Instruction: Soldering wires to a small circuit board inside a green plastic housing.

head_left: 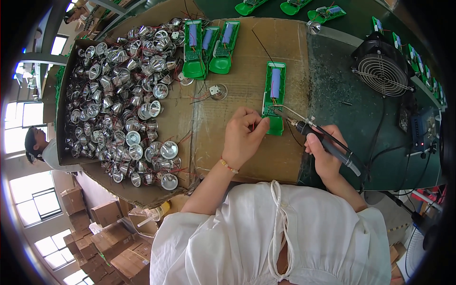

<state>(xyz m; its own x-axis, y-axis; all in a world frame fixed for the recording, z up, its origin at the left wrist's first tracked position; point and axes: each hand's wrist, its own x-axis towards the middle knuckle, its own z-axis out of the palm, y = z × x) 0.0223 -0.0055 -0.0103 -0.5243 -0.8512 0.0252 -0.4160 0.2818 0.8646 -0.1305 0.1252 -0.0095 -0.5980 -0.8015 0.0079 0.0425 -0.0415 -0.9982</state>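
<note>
In front of me an open green plastic housing (276, 126) lies lengthwise on the cardboard, with a blue cylindrical battery (275, 84) and a small circuit board (270, 110) inside. My left hand (243, 137) rests at its left edge, thumb and fingers pinched on a thin red wire, mostly hidden by the fingertips. My right hand (327, 151) grips a soldering iron (324, 141) with a thin metal feed tube alongside; its tip is at the circuit board. A loose silver reflector cup (219, 92) sits left of the housing.
A cardboard box (66, 102) full of silver reflector cups (133, 138) with red wires stands left. Several similar green housings (195, 70) lie beyond, others along the far and right edges. A black fan (384, 75) with a metal grille and cables occupy the right; a person (40, 145) is far left.
</note>
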